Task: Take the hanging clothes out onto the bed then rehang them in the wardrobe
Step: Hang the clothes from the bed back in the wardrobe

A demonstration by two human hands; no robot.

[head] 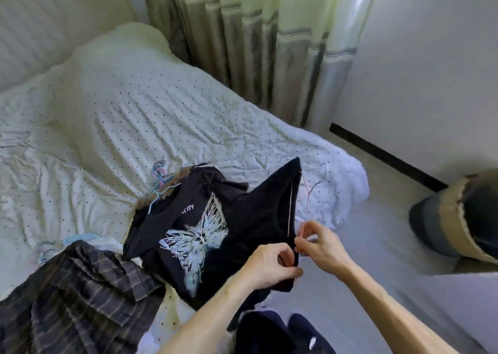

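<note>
- Your clothes are out of the wardrobe and heaped at the near edge of the bed (161, 97). The first half of the task looks done, at least for these pieces.
- The pile holds a plaid shirt (80, 286) at the near left. Right of it lies a black T-shirt (194, 235) with a pale butterfly print. A tangle of blue and pink hangers (159, 174) sits at the pile's far side.
- The piece you are working on is the black garment (264, 200) at the right of the pile. Part of it is raised off the cover, close to the bed's right edge.
- Your left hand (269, 266) has its fingers curled tight round that garment's near edge and grips the cloth.
- Your right hand (320, 246) is just beside it. Thumb and forefinger pinch the thin wire of the pink hanger (307, 194), whose hook pokes out past the garment on the far side.
- I judge you are fitting this hanger and garment together for rehanging. Whether the wire is going in or coming out cannot be told.
- Nothing shows as rehung yet, and no wardrobe is recognisable in view.
- Left to do: hang this garment, then the T-shirt, the plaid shirt and whatever lies beneath them.
</note>
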